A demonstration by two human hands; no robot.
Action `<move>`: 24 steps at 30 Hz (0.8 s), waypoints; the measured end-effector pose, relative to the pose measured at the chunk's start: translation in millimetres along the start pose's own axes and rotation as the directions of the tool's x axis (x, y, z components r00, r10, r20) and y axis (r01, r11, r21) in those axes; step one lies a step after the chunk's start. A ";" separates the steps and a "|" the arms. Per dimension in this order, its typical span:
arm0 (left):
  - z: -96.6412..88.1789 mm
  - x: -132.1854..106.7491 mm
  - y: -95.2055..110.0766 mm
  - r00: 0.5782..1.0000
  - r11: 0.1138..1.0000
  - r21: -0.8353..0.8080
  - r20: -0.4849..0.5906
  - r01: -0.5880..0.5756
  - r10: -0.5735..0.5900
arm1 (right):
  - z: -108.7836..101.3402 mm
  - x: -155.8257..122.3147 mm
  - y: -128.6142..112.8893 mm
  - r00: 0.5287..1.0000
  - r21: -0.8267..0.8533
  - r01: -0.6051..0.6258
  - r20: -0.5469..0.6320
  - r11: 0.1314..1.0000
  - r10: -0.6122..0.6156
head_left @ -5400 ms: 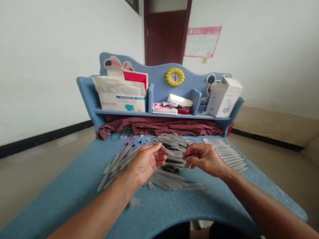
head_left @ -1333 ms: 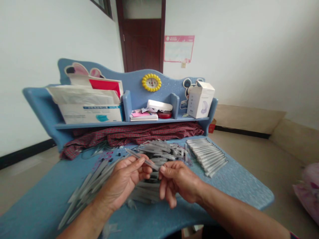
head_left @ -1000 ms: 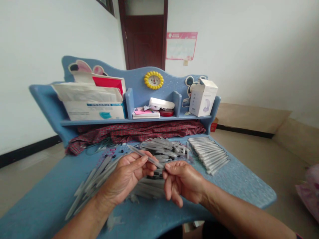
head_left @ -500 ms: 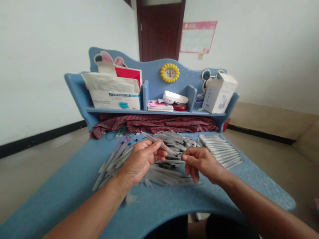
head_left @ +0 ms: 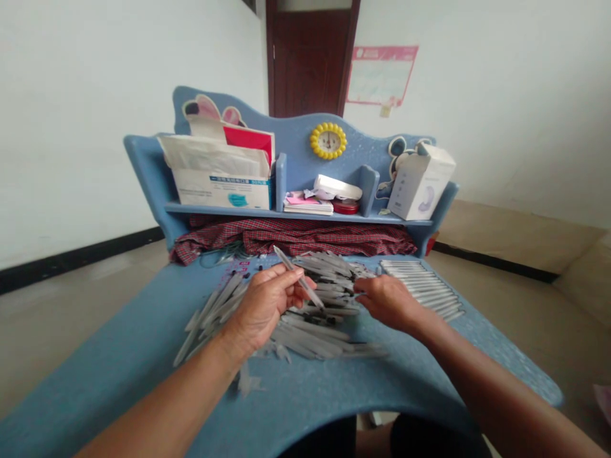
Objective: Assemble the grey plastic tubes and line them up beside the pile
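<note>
Between the thumb and fingers of my left hand (head_left: 272, 296) is a clear pen (head_left: 305, 284), slanting with its tip up to the left. My left hand is closed on it above the loose pens. At the right side of the pile of pens (head_left: 329, 270) is my right hand (head_left: 387, 299), its fingers bent down among the pieces; whether they grip anything is hidden. More pen barrels (head_left: 210, 321) lie left of my left hand, and others (head_left: 310, 337) spread below it. A row of pens (head_left: 427, 289) lies side by side on the right.
A blue desk (head_left: 296, 397) carries everything. Along its back lies red checked cloth (head_left: 296, 236) under a shelf (head_left: 214, 208). The shelf holds a mask box (head_left: 229, 193), a red tin (head_left: 345, 207) and a white box (head_left: 422, 181). A yellow-rimmed clock (head_left: 328, 140) is above.
My right hand has moved slightly right and up, away from the held pen, onto the pile's right side. The pen in my left hand has turned a little steeper.
</note>
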State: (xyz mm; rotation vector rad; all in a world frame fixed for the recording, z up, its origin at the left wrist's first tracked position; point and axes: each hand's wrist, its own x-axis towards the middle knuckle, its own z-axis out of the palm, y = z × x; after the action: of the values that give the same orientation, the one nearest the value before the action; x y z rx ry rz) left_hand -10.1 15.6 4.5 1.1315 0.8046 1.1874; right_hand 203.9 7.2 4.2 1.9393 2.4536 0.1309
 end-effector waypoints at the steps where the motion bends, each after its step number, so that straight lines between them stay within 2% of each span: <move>1: 0.1 -0.2 0.5 1.000 1.000 0.009 0.002 0.004 -0.004 | -1.6 3.6 7.2 0.999 -0.042 -0.054 -0.002 0.998 0.054; 4: 1.2 -1.8 1.7 0.999 0.999 0.027 0.022 0.026 -0.026 | -4.5 13.7 27.4 0.987 -0.109 -0.158 -0.004 0.981 0.159; 8: 2.9 -4.5 0.8 0.995 0.996 0.073 0.076 0.056 -0.062 | 1.0 22.0 37.4 0.988 -0.109 -0.148 0.034 0.983 0.152; 18: 5.9 -6.2 -1.0 0.983 0.962 0.271 0.164 0.033 -0.080 | 19.4 36.6 18.0 0.990 -0.074 -0.142 -0.009 0.987 0.142; 24: 1.9 -6.1 -3.0 0.969 0.906 0.418 0.242 -0.066 -0.041 | 26.5 41.9 14.9 0.982 -0.052 -0.185 -0.041 0.981 0.183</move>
State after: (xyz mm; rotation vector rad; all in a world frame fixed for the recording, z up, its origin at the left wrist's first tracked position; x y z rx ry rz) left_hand -8.8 9.2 1.7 1.6099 0.8858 0.8755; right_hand 210.2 52.9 -19.3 2.1550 2.2602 0.2350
